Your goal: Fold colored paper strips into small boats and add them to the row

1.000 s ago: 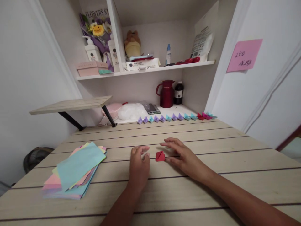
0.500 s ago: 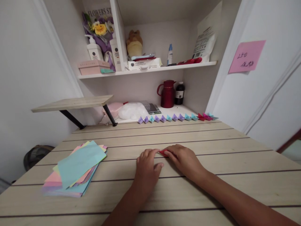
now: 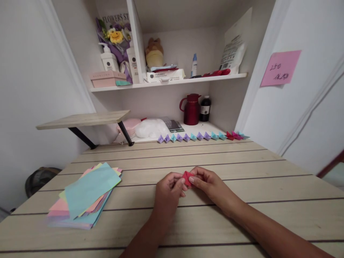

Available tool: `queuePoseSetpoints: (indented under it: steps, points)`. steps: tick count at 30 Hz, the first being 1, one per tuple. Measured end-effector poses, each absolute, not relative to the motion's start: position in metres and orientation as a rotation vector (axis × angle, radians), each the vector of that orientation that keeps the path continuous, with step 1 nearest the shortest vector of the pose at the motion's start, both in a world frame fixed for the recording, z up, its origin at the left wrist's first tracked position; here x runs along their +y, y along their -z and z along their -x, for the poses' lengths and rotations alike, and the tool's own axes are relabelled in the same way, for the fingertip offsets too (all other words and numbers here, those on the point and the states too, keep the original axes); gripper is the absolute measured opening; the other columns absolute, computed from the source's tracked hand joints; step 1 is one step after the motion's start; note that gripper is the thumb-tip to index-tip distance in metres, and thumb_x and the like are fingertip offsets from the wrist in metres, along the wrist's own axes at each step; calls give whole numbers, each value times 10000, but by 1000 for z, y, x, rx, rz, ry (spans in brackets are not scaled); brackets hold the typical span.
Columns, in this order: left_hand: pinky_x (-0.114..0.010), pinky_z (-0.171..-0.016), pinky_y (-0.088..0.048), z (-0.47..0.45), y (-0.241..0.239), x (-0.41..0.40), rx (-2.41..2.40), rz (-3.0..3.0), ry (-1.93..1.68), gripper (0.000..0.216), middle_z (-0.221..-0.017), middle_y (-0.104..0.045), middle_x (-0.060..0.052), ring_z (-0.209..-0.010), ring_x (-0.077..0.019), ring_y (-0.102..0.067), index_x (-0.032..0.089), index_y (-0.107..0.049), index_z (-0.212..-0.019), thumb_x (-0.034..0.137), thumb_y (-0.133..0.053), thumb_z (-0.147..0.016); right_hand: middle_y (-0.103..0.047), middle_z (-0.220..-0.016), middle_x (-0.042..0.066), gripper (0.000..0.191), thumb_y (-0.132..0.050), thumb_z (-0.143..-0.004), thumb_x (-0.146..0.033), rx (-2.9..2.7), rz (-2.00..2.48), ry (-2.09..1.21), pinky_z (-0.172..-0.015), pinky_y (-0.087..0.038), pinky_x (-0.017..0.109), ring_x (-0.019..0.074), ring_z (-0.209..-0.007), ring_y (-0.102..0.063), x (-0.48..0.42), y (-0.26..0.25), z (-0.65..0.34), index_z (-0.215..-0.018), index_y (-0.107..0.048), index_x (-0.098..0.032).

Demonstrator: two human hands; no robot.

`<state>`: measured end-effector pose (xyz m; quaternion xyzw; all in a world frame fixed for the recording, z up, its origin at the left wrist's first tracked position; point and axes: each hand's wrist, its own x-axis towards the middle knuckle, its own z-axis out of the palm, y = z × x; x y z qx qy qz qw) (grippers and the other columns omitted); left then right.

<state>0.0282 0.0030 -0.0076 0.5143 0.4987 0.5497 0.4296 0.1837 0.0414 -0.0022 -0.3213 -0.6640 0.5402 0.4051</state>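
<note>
A small folded piece of red paper is pinched between my two hands over the middle of the table. My left hand grips its left corner between thumb and fingers. On the other side my right hand is closed on it, the thumb pressed against its face. Creases show on the side turned toward me. Along the table's back edge stands a row of folded paper boats in purple, light blue, red and magenta. Left of my hands lies a loose stack of coloured paper, a light blue sheet on top.
Behind the row, the low shelf holds a red thermos jug, a dark bottle and a white plastic bag. A small raised wooden stand is at the back left. A pink note sticks to the right wall.
The red paper has been lifted and turned so its folded face shows. My left thumb has come in to pinch it, where that hand was more spread before.
</note>
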Motion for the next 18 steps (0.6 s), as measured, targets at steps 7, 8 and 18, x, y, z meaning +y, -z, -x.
queuePoseSetpoints:
  steps: [7,8,18]
  points:
    - [-206,-495,-433,-26,4,2,1349,-1319,-1400,151,-587,-606,11,-507,-98,-518,151,-646,-774,286,-579,-789,-684,-898,32,113,-601,-818,-241,-1843,984,-900,-726,-471,295,180,-792,-626,37,-9,-187,-905,-663,-203]
    - [-208,-491,-434,-27,5,2,1362,-1320,-1393,148,-579,-601,15,-505,-100,-518,152,-644,-774,286,-580,-786,-696,-852,25,100,-595,-823,-239,-1841,995,-912,-719,-469,291,178,-772,-631,37,-10,-187,-872,-674,-202]
    - [-305,-787,-498,-24,4,4,1566,-1611,-1522,133,-908,-638,-47,-837,-172,-619,190,-702,-814,147,-620,-719,-696,-745,-15,152,-605,-842,-213,-1968,987,-747,-667,-432,256,154,-718,-618,37,-13,-192,-721,-697,-216]
